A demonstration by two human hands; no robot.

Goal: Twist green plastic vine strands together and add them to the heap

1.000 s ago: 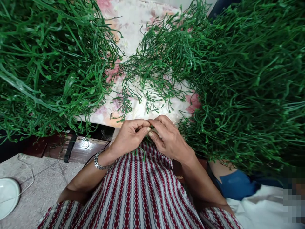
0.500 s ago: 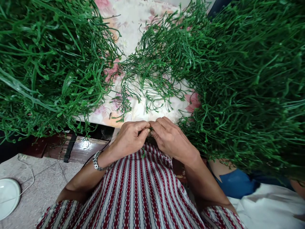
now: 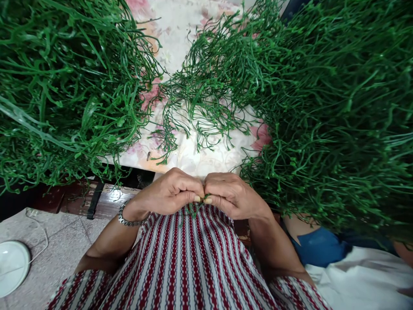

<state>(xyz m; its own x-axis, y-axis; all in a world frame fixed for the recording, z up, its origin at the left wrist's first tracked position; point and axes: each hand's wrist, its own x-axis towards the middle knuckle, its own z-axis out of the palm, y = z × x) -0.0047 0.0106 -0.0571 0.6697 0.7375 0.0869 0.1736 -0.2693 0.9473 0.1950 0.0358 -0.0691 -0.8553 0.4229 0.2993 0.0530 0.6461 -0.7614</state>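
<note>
My left hand (image 3: 176,191), with a metal watch band at the wrist, is closed in a pinch on a small green piece (image 3: 193,208). Opposite it, my right hand (image 3: 235,194) pinches the same green bit, fingertips meeting over the striped garment (image 3: 190,258). Beyond my hands, thin green stems (image 3: 206,125) lie loose on a floral cloth (image 3: 176,47). A large pile of green strands (image 3: 64,86) stands on the left, and another big pile (image 3: 338,107) fills the right.
A white round object (image 3: 13,269) with a cord is on the tiled floor (image 3: 61,241) at the lower left. Brown boards (image 3: 112,202) show under the table edge. At the lower right are blue fabric (image 3: 322,247) and white fabric (image 3: 371,280).
Both my hands have come down a little toward the garment and are still pinched together. More of the green piece shows below my fingertips.
</note>
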